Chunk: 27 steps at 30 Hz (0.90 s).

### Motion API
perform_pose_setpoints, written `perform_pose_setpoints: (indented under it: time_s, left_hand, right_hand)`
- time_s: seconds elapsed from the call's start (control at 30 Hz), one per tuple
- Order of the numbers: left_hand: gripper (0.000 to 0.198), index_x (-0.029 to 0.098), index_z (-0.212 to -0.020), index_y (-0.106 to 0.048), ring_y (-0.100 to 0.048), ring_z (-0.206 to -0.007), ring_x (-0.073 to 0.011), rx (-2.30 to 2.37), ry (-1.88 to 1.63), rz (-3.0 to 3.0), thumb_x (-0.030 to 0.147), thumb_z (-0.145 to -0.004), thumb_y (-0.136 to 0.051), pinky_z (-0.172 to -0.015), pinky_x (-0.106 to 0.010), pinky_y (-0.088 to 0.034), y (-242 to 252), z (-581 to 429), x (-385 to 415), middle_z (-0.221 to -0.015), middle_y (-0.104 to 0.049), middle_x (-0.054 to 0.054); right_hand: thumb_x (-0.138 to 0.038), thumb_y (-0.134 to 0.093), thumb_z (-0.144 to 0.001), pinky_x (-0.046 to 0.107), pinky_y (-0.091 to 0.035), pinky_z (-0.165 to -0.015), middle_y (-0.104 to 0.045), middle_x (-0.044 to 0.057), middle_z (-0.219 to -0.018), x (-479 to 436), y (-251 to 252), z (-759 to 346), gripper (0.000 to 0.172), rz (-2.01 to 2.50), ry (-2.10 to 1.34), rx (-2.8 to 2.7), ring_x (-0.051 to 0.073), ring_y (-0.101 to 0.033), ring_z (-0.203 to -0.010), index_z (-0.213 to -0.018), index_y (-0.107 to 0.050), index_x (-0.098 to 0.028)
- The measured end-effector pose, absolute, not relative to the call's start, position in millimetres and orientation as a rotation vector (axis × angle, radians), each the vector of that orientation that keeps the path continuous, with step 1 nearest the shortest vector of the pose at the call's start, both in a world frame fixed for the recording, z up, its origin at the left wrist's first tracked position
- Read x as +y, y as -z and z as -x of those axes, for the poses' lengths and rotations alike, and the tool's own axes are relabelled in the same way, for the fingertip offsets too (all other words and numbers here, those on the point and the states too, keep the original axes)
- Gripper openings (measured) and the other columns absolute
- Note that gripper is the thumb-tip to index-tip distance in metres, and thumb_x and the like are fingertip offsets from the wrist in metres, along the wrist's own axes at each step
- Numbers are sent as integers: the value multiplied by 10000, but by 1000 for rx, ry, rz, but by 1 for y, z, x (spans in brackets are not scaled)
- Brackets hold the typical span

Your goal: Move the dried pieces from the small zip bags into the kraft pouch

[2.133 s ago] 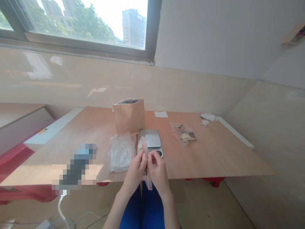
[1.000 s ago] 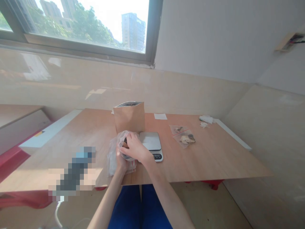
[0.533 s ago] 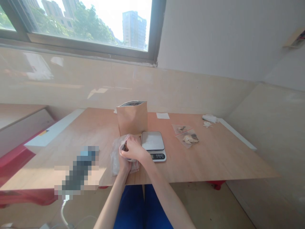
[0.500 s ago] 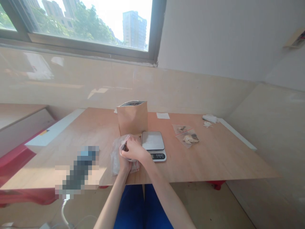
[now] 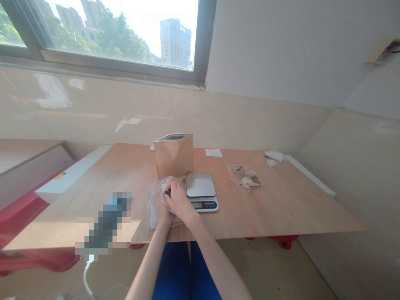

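Observation:
A clear plastic bag [image 5: 153, 208] lies at the table's front, left of the digital scale [image 5: 201, 185]. My left hand [image 5: 163, 211] is wrapped round a small clear bag, partly hidden behind my other hand. At that bag's mouth, my right hand [image 5: 178, 200] has its fingers bent round something dark, too small to name. Just behind both hands stands an upright brown paper pouch [image 5: 175, 157], its top open. The scale's plate bears nothing. Right of the scale are two flat zip bags, one with pale and dark pieces [image 5: 249, 182], the other with small bits [image 5: 237, 168].
On the wooden table [image 5: 296, 204], a white paper [image 5: 213, 153] lies at the back and crumpled white material [image 5: 275, 156] at the back right. A blurred dark object [image 5: 106, 223] with a white cable lies front left.
My right hand has shifted slightly right at the bag's mouth, and the dark thing at its fingertips shows differently. The view has moved slightly.

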<state>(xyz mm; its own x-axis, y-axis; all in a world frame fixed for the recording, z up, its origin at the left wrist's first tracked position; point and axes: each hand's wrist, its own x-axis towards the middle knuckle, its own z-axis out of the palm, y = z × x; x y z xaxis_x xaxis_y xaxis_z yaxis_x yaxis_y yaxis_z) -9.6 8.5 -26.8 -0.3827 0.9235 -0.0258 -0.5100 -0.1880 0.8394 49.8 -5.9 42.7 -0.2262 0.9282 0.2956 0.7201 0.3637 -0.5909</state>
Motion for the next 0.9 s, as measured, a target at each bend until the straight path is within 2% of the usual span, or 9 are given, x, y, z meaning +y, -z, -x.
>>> perform_pose_setpoints:
  time_s: [0.17, 0.37, 0.6, 0.77, 0.9]
  left_hand:
    - [232, 189, -888, -646, -617, -947, -171, 891, -1777, -564, 320, -773, -492, -893, -291, -446, 17, 10, 9, -912, -680, -29]
    - [183, 206, -827, -637, -624, -775, -120, 816, -1781, -417, 321, -741, -524, -770, -234, -477, 20, 11, 10, -807, -673, 11]
    - [184, 216, -782, -593, -604, -672, -117, 836, -1761, -402, 384, -738, -533, -664, -232, -480, 23, 12, 11, -690, -619, 28]
    - [170, 219, -778, -562, -565, -572, -115, 923, -1734, -357, 375, -747, -501, -537, -214, -433, 23, 12, 10, -657, -587, 28]
    - [176, 221, -800, -570, -589, -623, -137, 924, -1736, -357, 374, -748, -501, -536, -221, -439, 22, 11, 9, -706, -613, 3]
  right_hand:
    - [-142, -478, -828, 339, -411, -949, -550, 105, -1039, -6, -49, -58, 162, 1238, -549, -1764, 188, -523, -1033, -988, -491, -162]
    - [-253, -473, -855, 321, -437, -913, -566, 101, -1054, 8, -58, -67, 175, 1146, -636, -1494, 173, -542, -1020, -1008, -489, -169]
    - [-295, -490, -839, 329, -425, -929, -586, 91, -1054, 22, -71, -72, 210, 1043, -646, -1509, 177, -551, -1024, -1005, -512, -168]
    - [-336, -495, -839, 320, -441, -900, -593, 84, -1050, 23, -75, -76, 240, 1022, -714, -1450, 179, -566, -996, -1013, -514, -172]
    - [-318, -498, -841, 321, -434, -914, -584, 90, -1057, 21, -78, -77, 241, 1008, -686, -1499, 179, -558, -1004, -1026, -512, -164]
